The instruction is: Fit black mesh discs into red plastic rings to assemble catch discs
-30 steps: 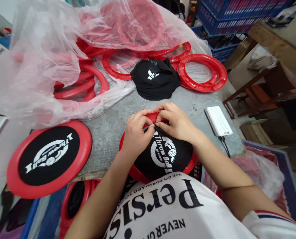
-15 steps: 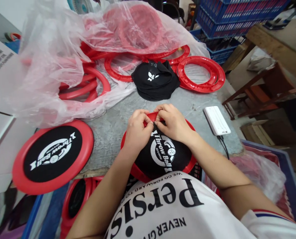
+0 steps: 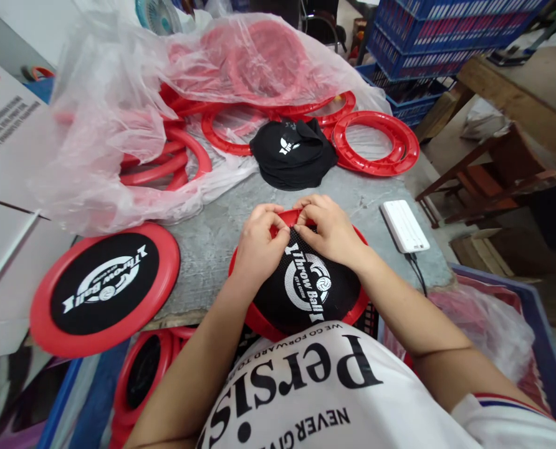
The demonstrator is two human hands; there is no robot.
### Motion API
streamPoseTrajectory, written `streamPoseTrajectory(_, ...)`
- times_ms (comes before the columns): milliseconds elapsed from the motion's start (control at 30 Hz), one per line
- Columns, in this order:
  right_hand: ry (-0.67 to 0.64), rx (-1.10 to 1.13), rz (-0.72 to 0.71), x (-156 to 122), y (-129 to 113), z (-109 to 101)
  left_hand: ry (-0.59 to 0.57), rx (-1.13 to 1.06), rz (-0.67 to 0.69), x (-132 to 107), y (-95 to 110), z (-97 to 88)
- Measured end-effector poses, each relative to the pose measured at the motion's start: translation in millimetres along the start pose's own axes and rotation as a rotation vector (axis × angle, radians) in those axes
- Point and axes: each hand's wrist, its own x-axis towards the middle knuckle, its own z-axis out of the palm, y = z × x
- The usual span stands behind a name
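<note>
A red ring with a black mesh cover printed "Throw Ball" lies at the near table edge against my body. My left hand and my right hand meet at the ring's far rim. Both pinch the mesh edge there with curled fingers. A finished red disc with the same black printed centre lies to the left on the table.
A pile of black mesh covers sits beyond my hands. Bare red rings lie around it, several more inside a clear plastic bag. A white power bank with a cable lies right. Blue crates stand behind.
My hands stay pinched at the far rim, with only small finger shifts. The view has tilted slightly, so everything sits a little lower and rightward.
</note>
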Motion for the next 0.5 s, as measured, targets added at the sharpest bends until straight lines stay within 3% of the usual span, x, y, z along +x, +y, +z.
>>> streamPoseTrajectory(500,0.018,-0.007,0.027,-2.7,-3.6,2.5,0.026,0.072,-0.008,-1.7,1.4,4.5)
